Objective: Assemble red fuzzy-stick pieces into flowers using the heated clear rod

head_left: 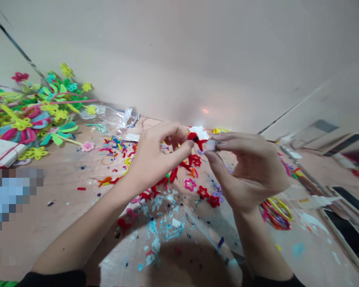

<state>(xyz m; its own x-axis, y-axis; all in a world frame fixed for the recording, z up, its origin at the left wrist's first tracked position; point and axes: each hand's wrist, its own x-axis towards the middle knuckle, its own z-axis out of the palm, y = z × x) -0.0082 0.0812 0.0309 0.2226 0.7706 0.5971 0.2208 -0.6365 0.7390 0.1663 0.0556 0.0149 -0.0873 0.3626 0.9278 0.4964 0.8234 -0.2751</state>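
My left hand pinches a small red pipe-cleaner figure with a dark spot on it, between thumb and forefinger. Close against its right end, my right hand has thumb and fingers pressed together on a small whitish piece, whose kind I cannot make out. Both hands hover above the table. Below them lie red pipe-cleaner pieces, a pink star and red stars.
Pipe-cleaner flowers pile up at the left beside a white box. Plastic bags lie near the wall. Blue flakes dot the front. Hair ties and phones lie at the right.
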